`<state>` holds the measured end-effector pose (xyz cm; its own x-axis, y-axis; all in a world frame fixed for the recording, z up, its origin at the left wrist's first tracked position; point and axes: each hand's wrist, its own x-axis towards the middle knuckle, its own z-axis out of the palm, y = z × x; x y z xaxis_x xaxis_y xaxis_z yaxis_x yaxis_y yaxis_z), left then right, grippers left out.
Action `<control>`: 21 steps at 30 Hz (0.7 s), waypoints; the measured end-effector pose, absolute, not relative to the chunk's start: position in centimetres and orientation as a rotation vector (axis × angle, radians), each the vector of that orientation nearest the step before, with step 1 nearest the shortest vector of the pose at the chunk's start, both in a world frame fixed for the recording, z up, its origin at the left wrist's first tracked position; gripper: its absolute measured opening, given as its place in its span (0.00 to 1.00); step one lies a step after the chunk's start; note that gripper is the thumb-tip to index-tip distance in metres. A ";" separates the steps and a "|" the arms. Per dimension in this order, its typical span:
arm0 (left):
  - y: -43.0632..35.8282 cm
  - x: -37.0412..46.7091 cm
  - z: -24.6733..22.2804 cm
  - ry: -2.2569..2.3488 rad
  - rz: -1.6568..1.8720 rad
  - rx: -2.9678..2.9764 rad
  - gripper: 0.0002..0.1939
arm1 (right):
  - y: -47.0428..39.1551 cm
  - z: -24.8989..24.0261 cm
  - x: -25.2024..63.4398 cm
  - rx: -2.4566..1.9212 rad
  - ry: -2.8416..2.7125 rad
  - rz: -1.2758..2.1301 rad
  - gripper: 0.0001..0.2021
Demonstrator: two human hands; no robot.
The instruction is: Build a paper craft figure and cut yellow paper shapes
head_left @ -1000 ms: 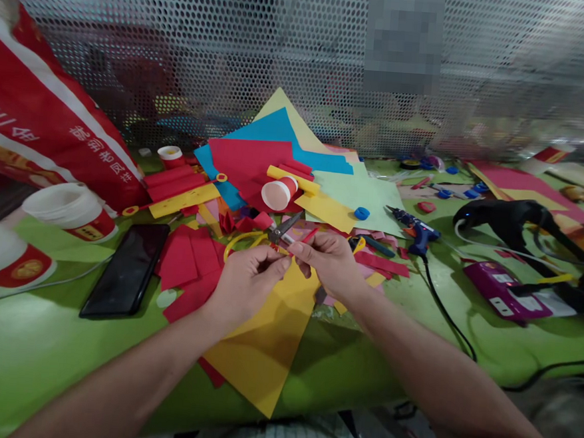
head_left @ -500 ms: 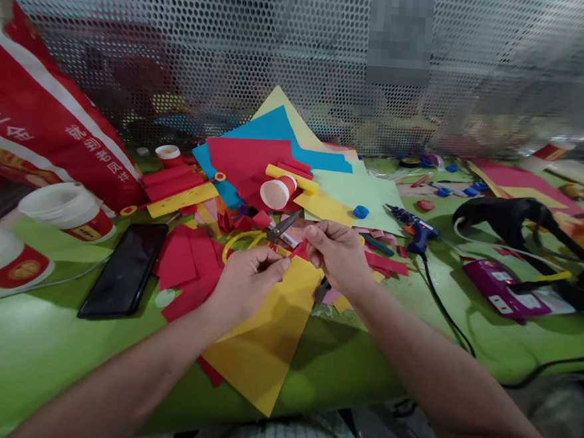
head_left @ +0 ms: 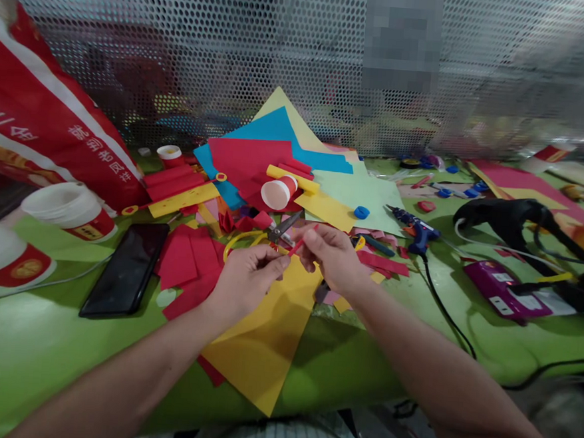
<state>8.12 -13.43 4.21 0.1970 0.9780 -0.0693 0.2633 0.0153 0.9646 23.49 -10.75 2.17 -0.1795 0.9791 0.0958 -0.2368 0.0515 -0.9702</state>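
Red strip (head_left: 296, 247), between both hands (head_left: 337, 257), slanted

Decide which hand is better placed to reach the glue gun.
Right, probably: the right hand is nearer the glue gun, with the left hand farther off, though both pinch the red strip.

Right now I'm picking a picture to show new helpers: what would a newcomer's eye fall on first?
Probably the big red bag at the far left, and the blue sheet and red sheet overlapping at the back of the table's middle. Nearer, in the center, the left hand and right hand hold a thin red strip above a yellow sheet.
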 end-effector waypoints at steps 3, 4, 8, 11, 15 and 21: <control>-13.4 8.2 4.3 1.235 0.881 1.446 0.11 | -10.9 2.2 23.1 -0.925 -1.212 1.305 0.21; -13.4 8.2 4.3 1.212 0.880 1.424 0.10 | -10.9 2.3 23.1 -0.935 -1.202 1.291 0.21; -13.2 8.1 4.4 1.103 0.804 1.288 0.07 | -10.5 2.8 23.6 -0.980 -1.105 1.256 0.22; -13.1 8.0 4.4 1.092 0.704 1.272 0.06 | -10.1 2.9 24.2 -0.974 -1.067 1.233 0.22; -13.0 7.9 4.5 1.082 0.704 1.232 0.07 | -10.0 2.6 24.2 -0.910 -1.189 1.336 0.25; -13.0 8.0 4.4 1.070 0.733 1.213 0.07 | -10.4 1.6 23.1 -0.983 -1.251 1.341 0.19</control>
